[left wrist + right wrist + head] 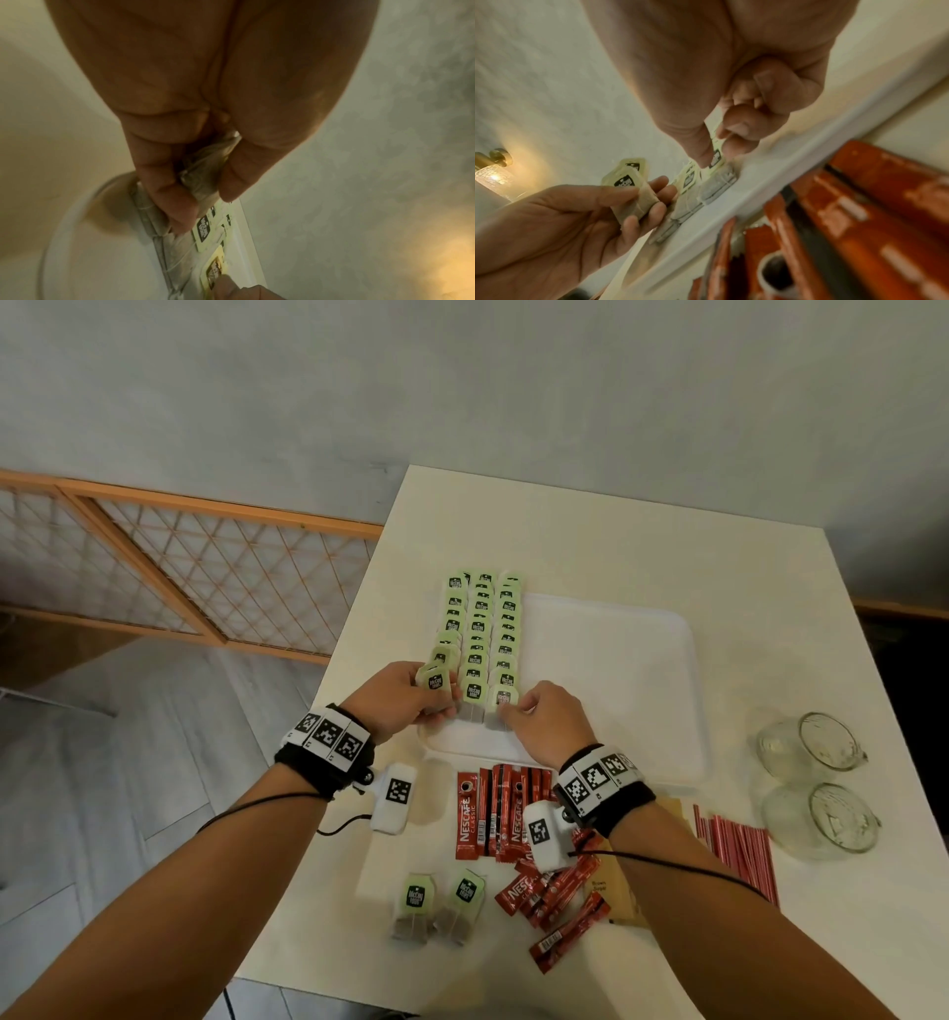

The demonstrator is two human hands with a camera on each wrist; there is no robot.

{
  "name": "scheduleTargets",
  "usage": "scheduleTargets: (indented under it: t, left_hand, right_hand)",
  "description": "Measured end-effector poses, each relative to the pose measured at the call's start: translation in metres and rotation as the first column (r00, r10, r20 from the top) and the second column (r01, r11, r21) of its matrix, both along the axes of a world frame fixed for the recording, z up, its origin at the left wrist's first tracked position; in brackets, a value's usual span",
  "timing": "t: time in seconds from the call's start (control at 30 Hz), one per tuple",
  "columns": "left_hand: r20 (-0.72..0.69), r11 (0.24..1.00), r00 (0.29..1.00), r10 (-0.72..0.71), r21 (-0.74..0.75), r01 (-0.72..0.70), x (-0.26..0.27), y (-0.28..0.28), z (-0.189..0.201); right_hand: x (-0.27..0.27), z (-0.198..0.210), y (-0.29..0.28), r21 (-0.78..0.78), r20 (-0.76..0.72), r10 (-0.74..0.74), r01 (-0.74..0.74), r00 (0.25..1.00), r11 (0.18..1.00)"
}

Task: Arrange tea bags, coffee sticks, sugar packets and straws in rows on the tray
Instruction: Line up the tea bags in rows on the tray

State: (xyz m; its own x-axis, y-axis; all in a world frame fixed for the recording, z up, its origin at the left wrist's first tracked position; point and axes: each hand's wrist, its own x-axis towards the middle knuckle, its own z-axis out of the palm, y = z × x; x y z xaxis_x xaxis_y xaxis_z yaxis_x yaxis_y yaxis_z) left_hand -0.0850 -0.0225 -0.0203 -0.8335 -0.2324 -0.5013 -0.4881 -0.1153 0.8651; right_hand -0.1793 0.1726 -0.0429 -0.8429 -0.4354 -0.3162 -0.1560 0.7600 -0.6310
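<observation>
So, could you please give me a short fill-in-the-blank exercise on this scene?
1. The tea bags on the tray lie in ____ rows.
2. The left hand holds a ____ bag.
3. ____ loose tea bags lie on the table.

Missing: three; tea; Two

A white table (590,546) stood against a grey wall (462,377). At nine o'clock, an orange lattice screen (179,567) leaned over grey plank floor (102,788)
</observation>
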Motion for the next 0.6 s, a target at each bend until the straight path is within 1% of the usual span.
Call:
scheduleTargets:
  t: [0.03, 0.1, 0.23, 0.37, 0.43, 0.47, 0.53, 0.6]
  left_hand:
    - [-0.005, 1.000, 1.000, -0.007, 0.013, 0.007, 0.002, -0.002, 0.000]
    - [-0.026, 0.999, 0.999, -0.040, 0.010, 0.041, 0.006, -0.004, 0.002]
    - [-0.038, 0.994, 0.993, -0.109, -0.010, 0.108, 0.010, -0.005, 0.005]
    - [-0.035, 0.979, 0.983, -0.183, -0.103, 0.179, 0.011, -0.006, 0.009]
    - [-0.043, 0.975, 0.985, -0.167, -0.155, 0.158, 0.011, -0.005, 0.010]
    - [-0.047, 0.977, 0.988, -0.149, -0.158, 0.140, 0.011, -0.005, 0.010]
    - [-0.053, 0.989, 0.994, -0.094, -0.118, 0.088, 0.011, -0.005, 0.009]
    - [-0.049, 0.998, 0.999, -0.016, -0.068, 0.013, 0.012, -0.010, 0.008]
  right_hand:
    - [0.001, 0.001, 0.000, -0.015, -0.023, -0.011, 0.011, 1.000, 1.000]
    - [0.004, 0.004, 0.000, -0.092, -0.045, -0.008, 0.004, 0.999, 0.996]
    - [0.010, 0.011, -0.009, -0.260, 0.005, 0.127, -0.121, 0.992, 0.958]
    - [0.015, 0.011, -0.018, -0.314, -0.004, 0.241, -0.230, 0.971, 0.921]
    - [0.017, 0.011, -0.022, -0.322, -0.024, 0.265, -0.259, 0.964, 0.911]
    - [0.018, 0.011, -0.023, -0.318, -0.032, 0.269, -0.265, 0.963, 0.910]
    - [0.018, 0.011, -0.026, -0.311, -0.042, 0.253, -0.253, 0.967, 0.916]
    - [0.016, 0.010, -0.029, -0.308, -0.037, 0.210, -0.211, 0.977, 0.928]
